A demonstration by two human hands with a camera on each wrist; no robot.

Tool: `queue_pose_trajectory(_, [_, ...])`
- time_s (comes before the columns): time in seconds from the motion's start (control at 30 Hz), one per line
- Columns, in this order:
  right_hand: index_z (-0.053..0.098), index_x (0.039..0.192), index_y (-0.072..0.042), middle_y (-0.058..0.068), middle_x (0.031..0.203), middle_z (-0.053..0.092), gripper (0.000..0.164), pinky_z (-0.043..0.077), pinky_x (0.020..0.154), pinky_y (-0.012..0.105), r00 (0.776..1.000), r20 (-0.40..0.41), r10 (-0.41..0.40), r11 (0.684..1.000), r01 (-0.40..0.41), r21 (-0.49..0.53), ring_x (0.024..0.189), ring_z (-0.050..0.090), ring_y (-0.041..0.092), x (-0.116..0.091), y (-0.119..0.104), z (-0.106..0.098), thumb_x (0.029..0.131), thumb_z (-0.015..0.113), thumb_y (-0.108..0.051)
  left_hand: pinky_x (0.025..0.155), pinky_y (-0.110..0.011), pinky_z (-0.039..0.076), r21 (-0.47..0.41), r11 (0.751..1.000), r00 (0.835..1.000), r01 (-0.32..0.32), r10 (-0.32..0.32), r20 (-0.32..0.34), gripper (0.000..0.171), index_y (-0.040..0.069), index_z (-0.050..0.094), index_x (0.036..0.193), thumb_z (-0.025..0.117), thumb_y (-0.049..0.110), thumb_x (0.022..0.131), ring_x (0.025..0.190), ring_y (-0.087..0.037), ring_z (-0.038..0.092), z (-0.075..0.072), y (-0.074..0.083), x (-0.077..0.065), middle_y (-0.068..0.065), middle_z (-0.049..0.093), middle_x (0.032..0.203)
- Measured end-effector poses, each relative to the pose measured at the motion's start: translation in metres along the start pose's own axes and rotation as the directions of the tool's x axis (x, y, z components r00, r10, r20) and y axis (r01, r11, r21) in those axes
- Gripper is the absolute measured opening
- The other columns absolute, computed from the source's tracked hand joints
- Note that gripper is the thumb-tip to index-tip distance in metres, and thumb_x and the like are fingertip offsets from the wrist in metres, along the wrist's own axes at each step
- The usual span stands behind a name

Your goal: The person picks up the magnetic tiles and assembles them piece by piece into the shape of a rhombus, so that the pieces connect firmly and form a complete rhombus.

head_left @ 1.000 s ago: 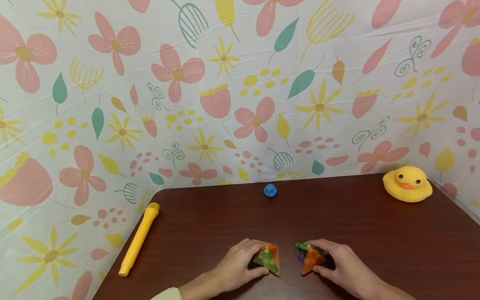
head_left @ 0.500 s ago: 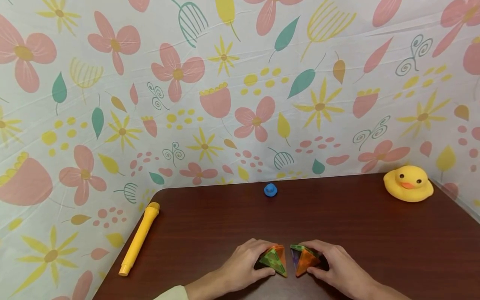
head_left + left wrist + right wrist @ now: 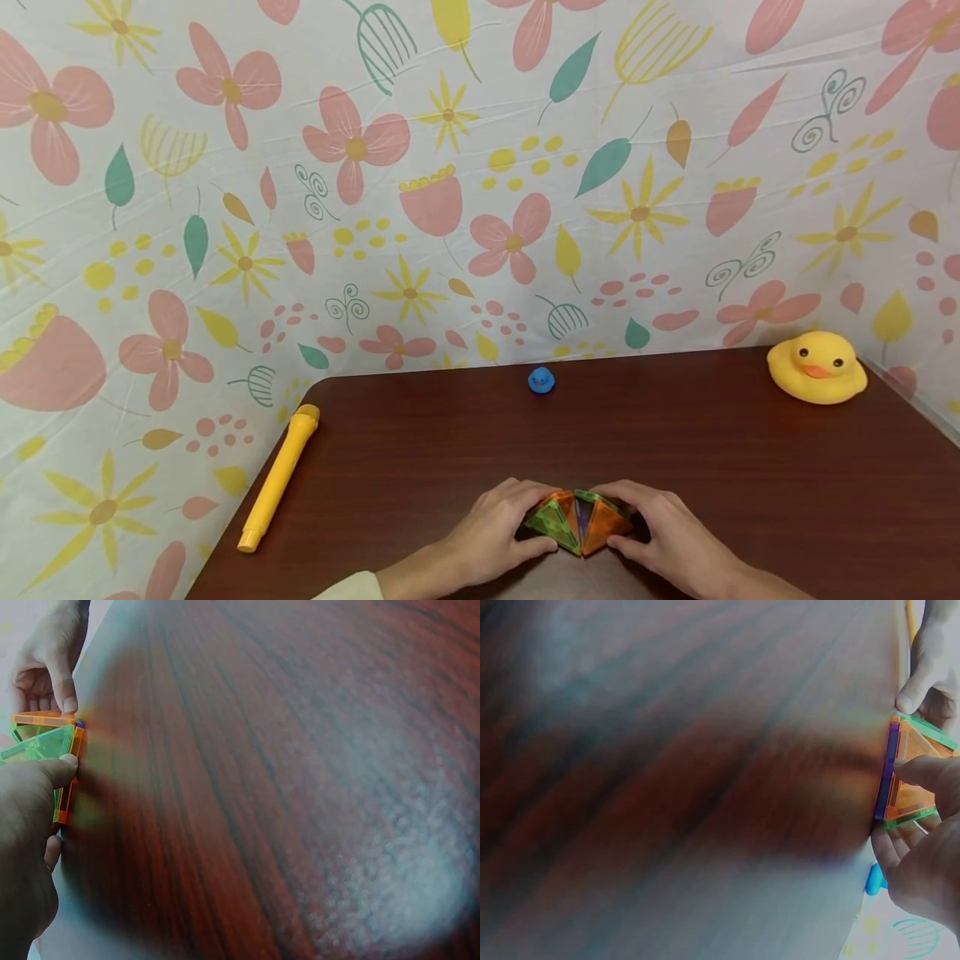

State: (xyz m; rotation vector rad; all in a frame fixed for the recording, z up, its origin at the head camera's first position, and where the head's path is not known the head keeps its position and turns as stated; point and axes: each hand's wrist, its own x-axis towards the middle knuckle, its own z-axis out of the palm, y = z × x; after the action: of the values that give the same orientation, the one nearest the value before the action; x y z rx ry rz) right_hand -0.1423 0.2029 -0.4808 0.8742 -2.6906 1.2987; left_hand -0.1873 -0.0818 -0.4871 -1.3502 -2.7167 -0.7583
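Note:
My left hand [image 3: 491,529] grips a small pyramid of see-through green and orange triangular magnetic tiles [image 3: 553,523], thumb at the near side and fingers behind. My right hand [image 3: 670,533] holds a like pyramid of orange, green and purple magnetic tiles [image 3: 606,525] between thumb and fingers. The two pyramids meet side by side, their near corners together, low over the brown table [image 3: 420,450]. In the left wrist view the left thumb presses a green tile [image 3: 45,742]. The right wrist view shows the right thumb on an orange tile [image 3: 915,795] beside a purple edge.
A yellow toy microphone [image 3: 279,479] lies along the table's left edge. At the back stands a small blue duck [image 3: 541,381], and a big yellow duck [image 3: 816,368] sits in the back right corner. A flower-patterned cloth [image 3: 480,183] hangs behind and on both sides.
Both hands have moved toward each other with their pyramids. The gap between the two pyramids has closed, and they now meet.

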Motion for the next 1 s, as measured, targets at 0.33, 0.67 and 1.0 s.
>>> queue_pose_trajectory(0.33, [0.063, 0.140, -0.005, 0.012, 0.129, 0.068, 0.064, 0.060, 0.077, 0.030, 0.999, 0.040, 0.008, 1.000, -0.008, -0.006, 0.105, 0.070, 0.018, 0.001, 0.002, 0.002, 0.087, 0.091, -0.025, 0.092, -0.023, 0.053, -0.003, 1.000, 1.000, 0.001, -0.001, 0.015, 0.053, 0.020, 0.062, 0.146, 0.076, 0.043, 0.100, 0.115, -0.002, 0.058, -0.001, 0.000, 0.000, 0.011, 0.065, 0.137])
queue_pose_trajectory(0.67, [0.061, 0.143, -0.004, 0.010, 0.123, 0.065, 0.078, 0.058, 0.074, 0.027, 0.998, 0.044, 0.044, 0.999, -0.043, -0.017, 0.100, 0.066, 0.014, 0.008, -0.003, 0.007, 0.082, 0.094, -0.039, 0.089, -0.020, 0.052, -0.011, 1.000, 1.000, 0.011, -0.011, 0.024, 0.055, 0.021, 0.060, 0.146, 0.075, 0.046, 0.100, 0.113, 0.000, 0.057, -0.001, 0.002, 0.001, 0.012, 0.064, 0.138])
queue_pose_trajectory(1.0, [0.059, 0.144, -0.009, 0.003, 0.123, 0.061, 0.081, 0.055, 0.076, 0.027, 0.999, 0.027, 0.029, 1.000, -0.029, 0.000, 0.100, 0.055, 0.009, 0.015, -0.004, 0.016, 0.080, 0.095, -0.042, 0.085, -0.018, 0.051, 0.023, 1.000, 0.999, 0.017, -0.018, 0.038, 0.057, 0.021, 0.059, 0.148, 0.074, 0.048, 0.100, 0.112, 0.000, 0.056, 0.000, 0.004, 0.004, 0.011, 0.063, 0.139])
